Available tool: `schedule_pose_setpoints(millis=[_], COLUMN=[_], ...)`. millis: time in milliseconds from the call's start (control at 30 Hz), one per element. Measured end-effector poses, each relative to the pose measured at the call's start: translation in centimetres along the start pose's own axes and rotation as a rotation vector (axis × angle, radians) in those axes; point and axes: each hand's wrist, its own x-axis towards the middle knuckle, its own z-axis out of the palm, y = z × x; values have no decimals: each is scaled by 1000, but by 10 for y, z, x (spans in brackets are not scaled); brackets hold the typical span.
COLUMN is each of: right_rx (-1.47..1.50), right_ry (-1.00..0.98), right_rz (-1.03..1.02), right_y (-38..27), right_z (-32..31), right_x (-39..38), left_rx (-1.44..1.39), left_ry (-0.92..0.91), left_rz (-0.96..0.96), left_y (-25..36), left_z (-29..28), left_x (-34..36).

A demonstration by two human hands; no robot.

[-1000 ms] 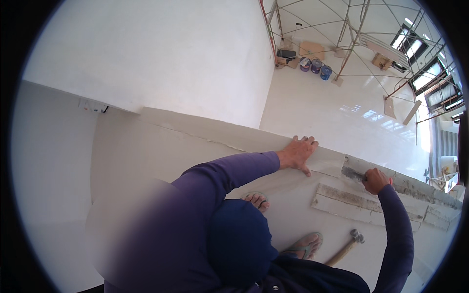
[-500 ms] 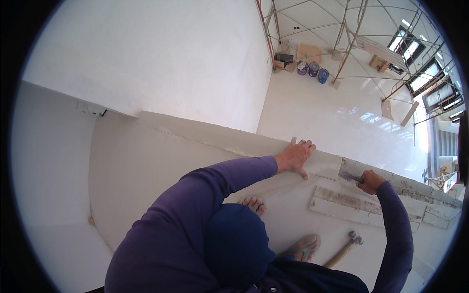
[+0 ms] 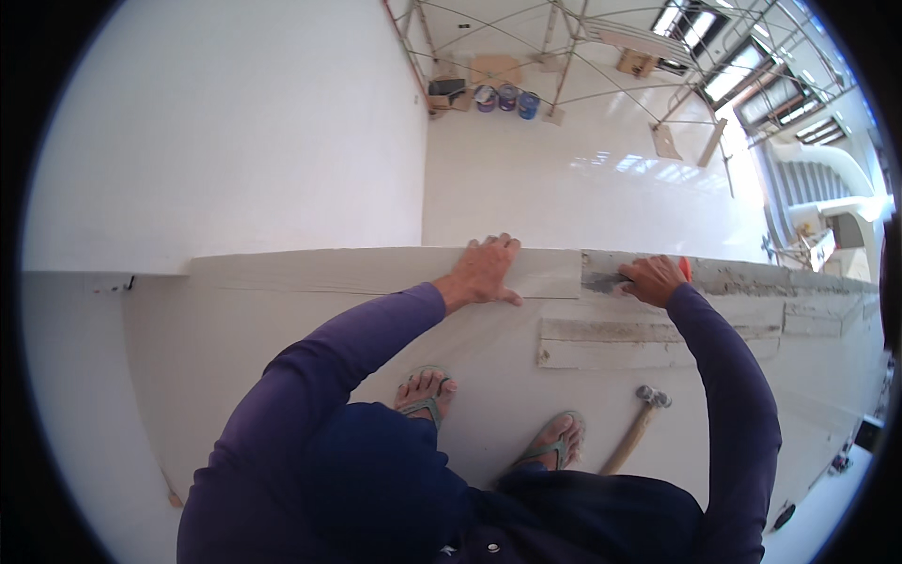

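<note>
My left hand [image 3: 483, 273] rests with fingers spread across a pale tile strip [image 3: 554, 280] on the raised edge [image 3: 282, 273] in front of me. My right hand [image 3: 652, 280] is closed round a flat scraper [image 3: 684, 268] with a red handle, on a rough grey, bare stretch [image 3: 759, 274] just right of that strip. Its blade is mostly hidden by my fingers. Behind my hands lie long, dirty loose strips [image 3: 601, 350], and a hammer [image 3: 628, 437] with a wooden handle lies on the floor beside my right foot.
Beyond the edge is a lower floor [image 3: 507, 188] with scaffolding [image 3: 559, 80], several paint buckets [image 3: 507, 97], boards [image 3: 712, 141] and a curved staircase [image 3: 808, 174] at right. A white wall [image 3: 225, 132] rises at left. My sandalled feet [image 3: 427, 399] stand close behind the edge.
The view has swung, so the edge now runs more level and higher. My right hand has moved leftward along the bare stretch, closer to my left hand, still gripping the scraper.
</note>
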Motion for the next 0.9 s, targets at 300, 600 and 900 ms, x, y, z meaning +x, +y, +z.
schedule_pose_setpoints(millis=[300, 600, 900], right_rx=[43, 250, 386], right_ry=[-101, -208, -242], right_rz=[95, 143, 225], right_y=[-18, -11, -26], right_z=[-26, -19, -6], right_x=[7, 7, 14], left_rx=[7, 63, 92], left_ry=[-7, 26, -20], left_rz=[30, 135, 132], left_y=[5, 15, 19], left_z=[-4, -7, -17], left_x=[5, 16, 18])
